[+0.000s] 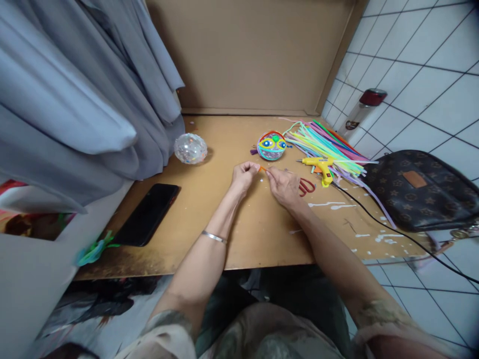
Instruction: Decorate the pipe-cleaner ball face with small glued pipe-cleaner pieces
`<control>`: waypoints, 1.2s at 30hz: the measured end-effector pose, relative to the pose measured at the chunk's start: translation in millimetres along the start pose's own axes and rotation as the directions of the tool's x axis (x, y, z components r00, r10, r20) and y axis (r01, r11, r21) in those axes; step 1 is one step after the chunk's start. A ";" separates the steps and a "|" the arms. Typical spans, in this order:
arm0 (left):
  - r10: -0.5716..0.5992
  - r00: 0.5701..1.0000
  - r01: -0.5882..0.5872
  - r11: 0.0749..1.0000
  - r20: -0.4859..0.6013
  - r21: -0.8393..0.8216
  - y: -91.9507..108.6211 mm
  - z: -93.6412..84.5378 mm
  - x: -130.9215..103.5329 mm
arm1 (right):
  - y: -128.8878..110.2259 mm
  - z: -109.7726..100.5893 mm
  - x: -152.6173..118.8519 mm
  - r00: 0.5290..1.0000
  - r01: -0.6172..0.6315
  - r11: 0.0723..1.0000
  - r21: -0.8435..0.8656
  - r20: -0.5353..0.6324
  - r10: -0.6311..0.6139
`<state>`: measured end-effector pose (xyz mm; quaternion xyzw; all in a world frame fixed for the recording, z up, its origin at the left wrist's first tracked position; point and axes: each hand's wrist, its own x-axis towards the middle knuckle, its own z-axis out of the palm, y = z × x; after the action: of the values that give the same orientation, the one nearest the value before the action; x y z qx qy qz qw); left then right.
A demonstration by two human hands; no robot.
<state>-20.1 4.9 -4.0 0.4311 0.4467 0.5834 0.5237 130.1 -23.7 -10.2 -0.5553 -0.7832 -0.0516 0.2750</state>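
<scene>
Clock dial with the hands at the centre, biggest stuff first. The tabletop (254,239) is brown, with whitish blobs spattered toward 4 o'clock. A grey curtain (112,89) hangs around 10. The dark patterned bag (422,194) sits out at 3, and a bundle of colourful sticks (314,142) is spread at 2. Black phone (149,212) lies flat at 8. The yellow glue gun (322,167) is also at 3, closer in than the bag, nozzle aimed at 9.

The left hand (245,175) (the one with a bracelet (214,237) above the wrist) and the right hand (283,187) are both mostly curled, fingertips pinched together on a little orange strip. Clear ball (190,148) between 9 and 10, decorated ball (272,145) just beyond the hands at 1. Red-handled scissors (307,187) at 4, partly behind the right hand.

Smallest is that orange strip (263,169), dead centre between the fingertips; it's too tiny here to tell what it's made of, tbh.
</scene>
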 end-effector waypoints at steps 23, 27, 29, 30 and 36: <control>0.108 0.990 -0.106 0.994 -0.087 0.022 -5.7 1.9 2.3 | -12.4 18.5 -6.7 0.993 -0.115 0.988 0.101 0.047 0.111; 0.114 0.984 -0.115 0.993 -0.139 0.003 -5.9 -1.9 7.7 | -15.1 17.0 -6.2 0.988 -0.115 0.988 0.105 0.113 0.103; 0.106 0.982 -0.110 0.994 -0.154 -0.018 -5.8 -2.6 9.1 | -15.9 16.4 -6.1 0.985 -0.122 0.987 0.104 0.131 0.108; 0.100 0.982 -0.106 0.994 -0.158 -0.030 -5.8 -2.5 9.3 | -16.1 16.2 -6.1 0.984 -0.125 0.986 0.107 0.137 0.110; 0.015 0.985 -0.037 0.991 -0.174 -0.127 -6.1 1.8 6.3 | -14.5 18.3 -6.4 0.989 -0.106 0.987 0.120 0.119 0.092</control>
<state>-17.4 11.7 -9.3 0.3498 0.4460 0.6531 0.5022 111.7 -27.6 -25.5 -0.5770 -0.7707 0.0434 0.2669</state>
